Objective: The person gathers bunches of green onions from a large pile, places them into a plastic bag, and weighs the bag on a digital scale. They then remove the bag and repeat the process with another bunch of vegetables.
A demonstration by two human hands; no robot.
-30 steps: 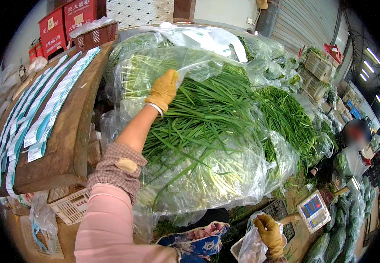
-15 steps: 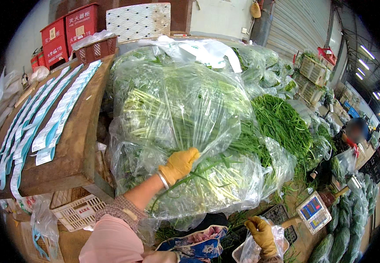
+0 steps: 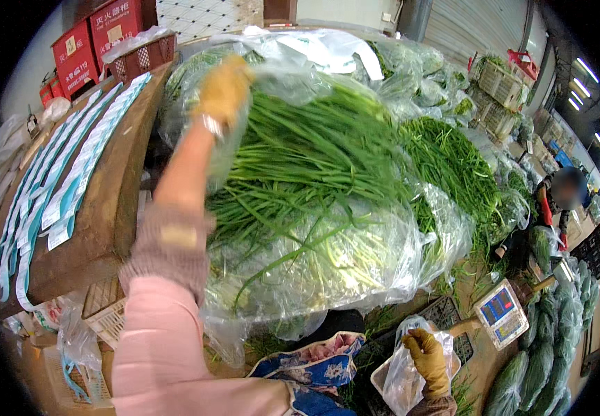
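A large heap of long green chives (image 3: 314, 145) lies in front of me, leaves bared on top. My left hand (image 3: 224, 90), in a yellow glove and blurred by motion, is at the heap's far left, closed on clear plastic sheeting (image 3: 227, 156) that trails beneath it. Nearer to me, a clear plastic wrap (image 3: 328, 260) covers pale chive stems. At the lower right my right hand (image 3: 428, 360), also gloved in yellow, has its fingers closed on a clear plastic bag (image 3: 405, 367). The bag is over a white tray (image 3: 377, 378), partly hidden by it.
On the left, a wooden table (image 3: 116, 208) carries long strips of labels (image 3: 82, 163). A scale display (image 3: 501, 314) stands at the right beside bagged green vegetables (image 3: 539, 360). Further right is another person (image 3: 546, 208). Red cabinets (image 3: 75, 59) and stacked crates (image 3: 497, 97) stand farther back.
My left hand has swept up and left with the plastic, uncovering the green chive leaves. My right hand stays at the bag. The view has shifted slightly.
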